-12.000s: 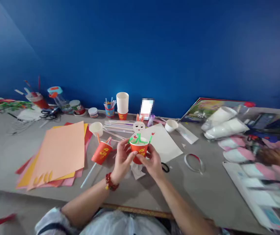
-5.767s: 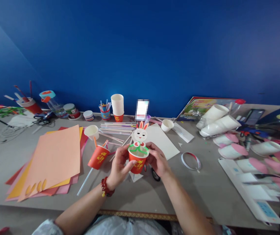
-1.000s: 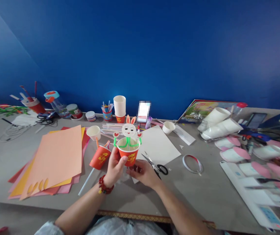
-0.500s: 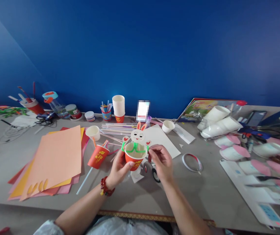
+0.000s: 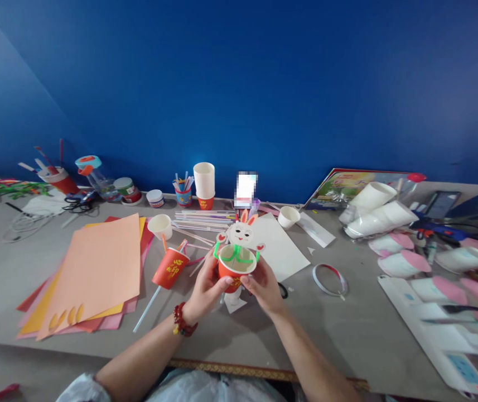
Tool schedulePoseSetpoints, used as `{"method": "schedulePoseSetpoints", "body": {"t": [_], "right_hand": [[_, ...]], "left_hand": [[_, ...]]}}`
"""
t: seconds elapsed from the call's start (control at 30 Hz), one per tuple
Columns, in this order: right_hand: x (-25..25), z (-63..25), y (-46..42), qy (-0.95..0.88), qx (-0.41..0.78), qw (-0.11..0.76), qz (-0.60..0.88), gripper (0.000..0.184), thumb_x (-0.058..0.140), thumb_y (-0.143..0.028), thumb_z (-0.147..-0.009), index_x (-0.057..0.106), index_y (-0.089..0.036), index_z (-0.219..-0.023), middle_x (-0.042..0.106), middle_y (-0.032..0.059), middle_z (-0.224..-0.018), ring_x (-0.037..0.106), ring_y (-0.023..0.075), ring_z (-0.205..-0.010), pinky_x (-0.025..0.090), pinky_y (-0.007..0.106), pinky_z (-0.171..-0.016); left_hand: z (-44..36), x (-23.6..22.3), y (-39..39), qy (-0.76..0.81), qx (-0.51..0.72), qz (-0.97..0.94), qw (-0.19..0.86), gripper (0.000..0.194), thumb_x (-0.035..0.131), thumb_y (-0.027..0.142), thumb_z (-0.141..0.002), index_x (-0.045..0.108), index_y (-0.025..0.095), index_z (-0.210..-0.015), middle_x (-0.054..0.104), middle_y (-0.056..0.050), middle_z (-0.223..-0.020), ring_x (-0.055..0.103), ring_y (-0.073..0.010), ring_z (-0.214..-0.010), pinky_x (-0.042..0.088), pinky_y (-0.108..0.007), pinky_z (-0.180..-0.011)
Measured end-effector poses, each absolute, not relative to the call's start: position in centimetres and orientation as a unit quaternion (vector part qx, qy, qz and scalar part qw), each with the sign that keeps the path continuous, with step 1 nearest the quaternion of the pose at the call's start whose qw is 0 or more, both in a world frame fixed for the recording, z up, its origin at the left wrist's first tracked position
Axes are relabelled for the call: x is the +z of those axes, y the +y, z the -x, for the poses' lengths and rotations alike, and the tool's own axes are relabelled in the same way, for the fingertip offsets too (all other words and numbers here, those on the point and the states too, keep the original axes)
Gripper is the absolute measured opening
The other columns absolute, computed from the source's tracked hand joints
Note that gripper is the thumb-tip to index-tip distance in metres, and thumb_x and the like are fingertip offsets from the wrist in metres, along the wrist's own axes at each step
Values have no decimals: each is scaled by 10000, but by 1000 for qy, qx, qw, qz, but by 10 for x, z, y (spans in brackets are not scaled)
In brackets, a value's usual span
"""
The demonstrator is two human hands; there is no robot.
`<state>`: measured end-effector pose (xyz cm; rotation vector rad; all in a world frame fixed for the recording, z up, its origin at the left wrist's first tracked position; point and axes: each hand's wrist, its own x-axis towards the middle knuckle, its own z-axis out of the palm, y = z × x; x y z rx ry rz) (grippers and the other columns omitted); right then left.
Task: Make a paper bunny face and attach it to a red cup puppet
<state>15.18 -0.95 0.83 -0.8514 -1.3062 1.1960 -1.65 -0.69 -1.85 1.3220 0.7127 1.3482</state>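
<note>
A red paper cup (image 5: 231, 270) with a white rim is held upright between my two hands, above the table's front part. My left hand (image 5: 205, 288) wraps its left side, thumb on the front. On the right side my right hand (image 5: 265, 287) grips it, with the thumb also at the front. A white paper rabbit head (image 5: 242, 233) with orange ears rises behind the rim. Green bent strips (image 5: 239, 257) run across the cup's mouth and end in round white paws with red hearts. Scissors (image 5: 283, 290) lie partly hidden behind my right hand.
Coloured paper sheets (image 5: 96, 273) lie stacked at left. Beside them a second red cup (image 5: 170, 269) rests tilted on its side with a straw. Straws (image 5: 205, 219) and white paper (image 5: 283, 245) lie behind my hands. At right are a tape roll (image 5: 329, 280) and a power strip (image 5: 423, 329).
My right hand has moved from beside the right paw down onto the cup's side and now grips it. The cup and rabbit have shifted slightly right in view.
</note>
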Motion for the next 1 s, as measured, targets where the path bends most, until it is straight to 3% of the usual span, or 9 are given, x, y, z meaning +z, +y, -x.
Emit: {"method": "schedulePoseSetpoints", "body": {"t": [0.1, 0.2, 0.3, 0.4, 0.53, 0.77, 1.0], "right_hand": [[6, -151, -9, -554, 493, 569, 355, 489, 762, -462, -796, 628, -224, -1202, 708, 103, -1151, 664, 264, -1059, 524, 397, -963], [4, -153, -8, -558, 473, 574, 368, 467, 778, -426, -785, 649, -226, -1187, 717, 94, -1153, 670, 268, -1066, 527, 389, -961], [3, -155, -7, -586, 455, 555, 375, 445, 787, -402, -775, 665, -224, -1165, 723, 93, -1141, 678, 274, -1051, 541, 381, -936], [5, -157, -7, -617, 427, 539, 383, 428, 781, -382, -778, 667, -218, -1157, 721, 94, -1145, 673, 278, -1057, 530, 391, -955], [6, -161, -7, -644, 386, 529, 397, 422, 781, -357, -774, 659, -219, -1154, 721, 89, -1132, 668, 274, -1051, 516, 396, -964], [3, -163, -7, -641, 369, 538, 404, 421, 777, -338, -777, 667, -223, -1167, 721, 95, -1140, 670, 281, -1057, 515, 399, -967], [3, -160, -5, -607, 413, 558, 387, 415, 759, -394, -803, 676, -214, -1168, 719, 106, -1156, 676, 280, -1062, 541, 390, -940]], "left_hand": [[15, -13, -7, 253, 576, -538, 561, 558, 675, 384, -877, 513, 266, -1398, 569, -118, -1388, 537, -312, -1278, 414, -441, -1099], [16, -4, -6, 234, 632, -480, 561, 477, 609, 404, -920, 532, 263, -1369, 547, -115, -1400, 498, -298, -1316, 417, -428, -1092], [19, 3, -2, 284, 670, -435, 530, 251, 620, 335, -926, 644, 247, -1160, 621, -69, -1200, 570, -219, -1184, 439, -349, -1043], [23, 6, 3, 319, 670, -421, 520, 107, 657, 298, -906, 656, 230, -989, 621, -29, -1024, 601, -159, -1014, 473, -277, -933], [27, 8, 6, 360, 651, -451, 493, 102, 671, 298, -896, 659, 212, -948, 636, -27, -945, 601, -147, -906, 485, -253, -834], [30, 9, 6, 370, 642, -575, 347, 72, 637, 233, -912, 695, 202, -939, 673, -52, -932, 618, -177, -898, 493, -286, -795], [27, 7, 5, 375, 647, -552, 370, 83, 643, 258, -909, 696, 205, -944, 663, -63, -957, 617, -191, -925, 507, -302, -802]]}}
